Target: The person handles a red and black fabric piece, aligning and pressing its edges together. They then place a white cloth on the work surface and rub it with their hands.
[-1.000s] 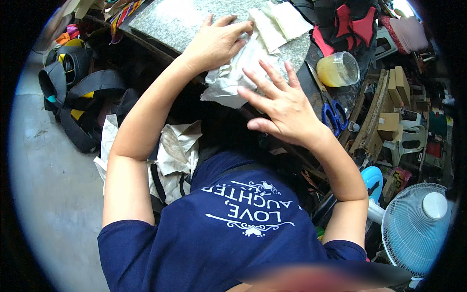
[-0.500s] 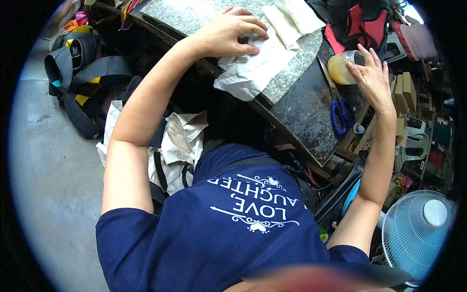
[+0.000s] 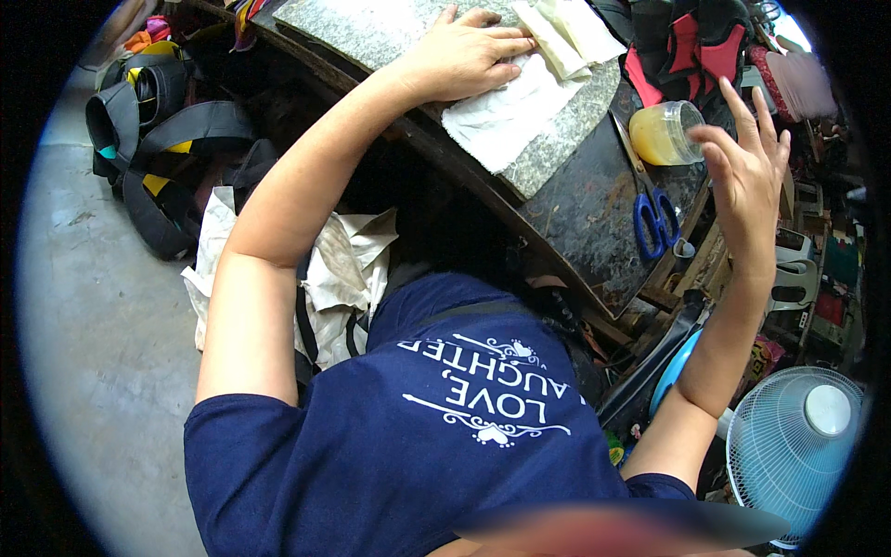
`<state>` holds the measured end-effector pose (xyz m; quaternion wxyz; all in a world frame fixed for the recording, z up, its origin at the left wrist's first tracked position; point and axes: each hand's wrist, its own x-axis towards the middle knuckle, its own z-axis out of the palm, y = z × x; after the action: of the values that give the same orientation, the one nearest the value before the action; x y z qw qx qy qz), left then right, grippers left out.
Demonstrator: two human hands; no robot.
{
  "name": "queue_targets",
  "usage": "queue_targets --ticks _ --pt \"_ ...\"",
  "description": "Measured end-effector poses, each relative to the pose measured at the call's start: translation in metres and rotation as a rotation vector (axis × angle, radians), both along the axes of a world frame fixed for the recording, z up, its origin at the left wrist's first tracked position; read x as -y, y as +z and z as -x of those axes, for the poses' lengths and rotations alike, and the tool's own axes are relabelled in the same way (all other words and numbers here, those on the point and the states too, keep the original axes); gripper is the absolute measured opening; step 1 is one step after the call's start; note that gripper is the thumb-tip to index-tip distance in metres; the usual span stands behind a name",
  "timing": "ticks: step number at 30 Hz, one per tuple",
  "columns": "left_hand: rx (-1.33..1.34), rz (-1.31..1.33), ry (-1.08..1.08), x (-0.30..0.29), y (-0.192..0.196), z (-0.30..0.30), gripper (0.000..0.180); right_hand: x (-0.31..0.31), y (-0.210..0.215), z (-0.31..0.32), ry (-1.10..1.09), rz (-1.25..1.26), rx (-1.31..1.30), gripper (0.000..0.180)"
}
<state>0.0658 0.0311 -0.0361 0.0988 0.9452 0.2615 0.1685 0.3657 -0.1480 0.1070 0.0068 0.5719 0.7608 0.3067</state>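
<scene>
My left hand (image 3: 469,58) lies with its fingers spread on a white cloth (image 3: 506,113), which rests on a grey speckled slab (image 3: 563,153). Right beside it are folded cream fabric pieces (image 3: 561,42). A clear jar (image 3: 661,133) with pale yellow contents stands on the dark tabletop, its mouth toward the right. My right hand (image 3: 744,162) is at that mouth, fingers stretched and apart; whether a fingertip touches the rim I cannot tell. Between slab and jar lie scissors (image 3: 654,218) with blue handles.
Black and red padded pieces (image 3: 687,56) sit behind the jar. The dark worktable (image 3: 594,232) has its near edge before me. At lower right stands a blue fan (image 3: 794,455). Black straps with yellow parts (image 3: 167,139) lie at left, and crumpled off-white fabric (image 3: 348,265) is beside me.
My left hand has slid right and away from me, and the cloth lies flatter, shifted right. My right hand has drawn back to the right from the jar's mouth.
</scene>
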Motion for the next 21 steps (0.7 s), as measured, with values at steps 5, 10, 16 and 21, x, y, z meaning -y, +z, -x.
queue_targets --ticks 5,10,16,21 --pt "0.036 0.023 -0.002 -0.001 -0.006 0.0 0.051 -0.015 -0.024 0.066 0.319 0.19 -0.589 0.094" --pt "0.06 0.082 -0.126 -0.011 -0.002 0.009 0.05 -0.045 -0.099 0.117 0.071 0.307 -0.276 0.072" --pt "0.107 0.105 -0.229 -0.029 0.003 0.029 0.046 -0.049 -0.123 0.101 0.172 0.165 -0.249 0.085" --pt "0.297 0.313 -0.271 -0.029 0.0 0.029 0.042 -0.046 -0.115 0.118 0.198 0.217 -0.208 0.084"
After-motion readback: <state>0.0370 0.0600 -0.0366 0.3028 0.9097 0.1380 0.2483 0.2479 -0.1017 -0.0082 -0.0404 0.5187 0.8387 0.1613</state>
